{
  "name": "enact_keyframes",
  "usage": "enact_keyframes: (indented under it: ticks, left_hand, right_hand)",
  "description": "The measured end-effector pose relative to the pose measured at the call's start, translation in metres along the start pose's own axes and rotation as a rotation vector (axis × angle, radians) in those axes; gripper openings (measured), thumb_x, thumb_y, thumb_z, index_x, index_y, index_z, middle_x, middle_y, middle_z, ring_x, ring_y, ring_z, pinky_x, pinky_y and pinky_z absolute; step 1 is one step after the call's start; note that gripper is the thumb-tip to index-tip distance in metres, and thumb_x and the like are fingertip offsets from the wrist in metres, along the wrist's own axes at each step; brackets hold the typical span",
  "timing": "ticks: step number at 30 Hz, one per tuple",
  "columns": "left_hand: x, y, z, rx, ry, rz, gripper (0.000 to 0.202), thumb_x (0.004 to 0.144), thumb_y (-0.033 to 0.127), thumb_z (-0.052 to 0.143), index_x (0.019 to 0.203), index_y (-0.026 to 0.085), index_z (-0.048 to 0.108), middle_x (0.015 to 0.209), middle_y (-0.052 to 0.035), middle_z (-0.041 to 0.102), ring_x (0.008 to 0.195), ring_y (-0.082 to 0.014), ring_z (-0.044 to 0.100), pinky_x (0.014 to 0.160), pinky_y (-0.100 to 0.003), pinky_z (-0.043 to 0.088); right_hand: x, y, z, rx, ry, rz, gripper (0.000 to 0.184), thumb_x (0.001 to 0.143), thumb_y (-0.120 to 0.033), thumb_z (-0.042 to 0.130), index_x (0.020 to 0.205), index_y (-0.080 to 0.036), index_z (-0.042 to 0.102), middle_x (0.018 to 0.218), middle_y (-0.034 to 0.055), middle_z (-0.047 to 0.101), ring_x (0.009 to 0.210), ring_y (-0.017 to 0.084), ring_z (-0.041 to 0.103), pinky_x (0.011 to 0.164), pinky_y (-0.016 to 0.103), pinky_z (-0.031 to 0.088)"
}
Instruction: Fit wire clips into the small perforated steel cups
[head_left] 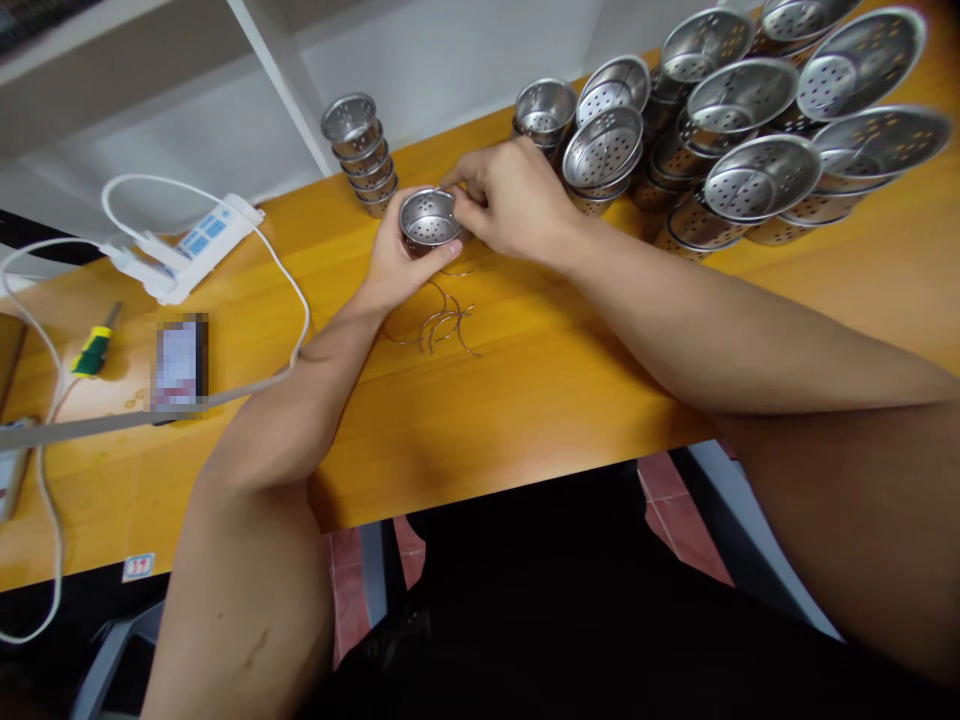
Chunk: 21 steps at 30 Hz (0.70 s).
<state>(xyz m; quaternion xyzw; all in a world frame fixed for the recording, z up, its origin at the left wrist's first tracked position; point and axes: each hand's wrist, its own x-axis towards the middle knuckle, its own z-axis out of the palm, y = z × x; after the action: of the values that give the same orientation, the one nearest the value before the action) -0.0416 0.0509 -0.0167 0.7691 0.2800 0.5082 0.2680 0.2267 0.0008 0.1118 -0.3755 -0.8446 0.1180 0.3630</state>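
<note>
Small perforated steel cup (429,218) rests in our left hand (401,268), just left of the heap of matching steel cups (712,140) on the yellow wooden table (525,400). Our left grip is closed round its wall, and our right hand (514,200) pinches shut at its rim. We judge that holding the cup level and steady helps the fingertip work.

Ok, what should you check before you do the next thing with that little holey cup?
1. Little cup held: ok, left hand cradles it, right hand pinches its rim.
2. Wire pieces in reach: ok, lying on the table below the hands.
3. Anything fitted at the rim: cannot tell, the right hand hides it.
4. Stack of cups upright: ok.
5. Big pile of cups steady: cannot tell, they lean on each other.
</note>
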Motion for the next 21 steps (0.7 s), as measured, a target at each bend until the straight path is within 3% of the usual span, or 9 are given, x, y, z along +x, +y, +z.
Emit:
enact_keyframes:
  ticks: [5,11,16,21]
  left_hand:
    - [-0.001,-0.001,0.002,0.021,-0.015,0.017,0.108,0.087,0.1,0.105,0.167,0.04,0.064,0.165,-0.0128,0.08,0.152,-0.0378,0.083,0.138,-0.059,0.068]
    - [-0.003,-0.005,0.006,0.092,0.002,0.085,0.123,0.077,0.109,0.104,0.167,0.036,0.062,0.151,-0.0088,0.08,0.143,-0.0371,0.086,0.138,-0.063,0.067]
    - [-0.005,-0.002,0.006,0.132,0.018,0.099,0.114,0.08,0.113,0.099,0.157,0.033,0.069,0.135,-0.0044,0.079,0.135,-0.0352,0.087,0.138,-0.065,0.066]
    - [-0.005,0.006,0.01,0.068,0.029,0.024,0.106,0.083,0.114,0.095,0.148,0.031,0.077,0.129,-0.0046,0.082,0.123,-0.0314,0.088,0.126,-0.058,0.073]
  right_hand:
    - [-0.001,-0.007,0.0,-0.012,0.008,0.056,0.018,0.104,-0.016,0.085,0.1,-0.034,0.084,0.083,0.0021,0.074,0.078,0.028,0.06,0.082,0.042,0.048]
    - [-0.008,-0.031,0.002,0.086,0.016,0.133,0.021,0.102,-0.017,0.081,0.109,-0.037,0.086,0.076,-0.0007,0.071,0.08,0.033,0.073,0.092,0.049,0.061]
    - [-0.008,-0.038,0.005,0.202,0.024,0.149,0.017,0.098,-0.015,0.081,0.099,-0.032,0.084,0.082,-0.0008,0.076,0.08,0.029,0.073,0.081,0.045,0.057]
    - [-0.005,-0.039,0.004,0.411,-0.023,0.2,0.019,0.098,-0.013,0.086,0.095,-0.031,0.082,0.084,-0.0017,0.076,0.078,0.022,0.063,0.074,0.039,0.048]
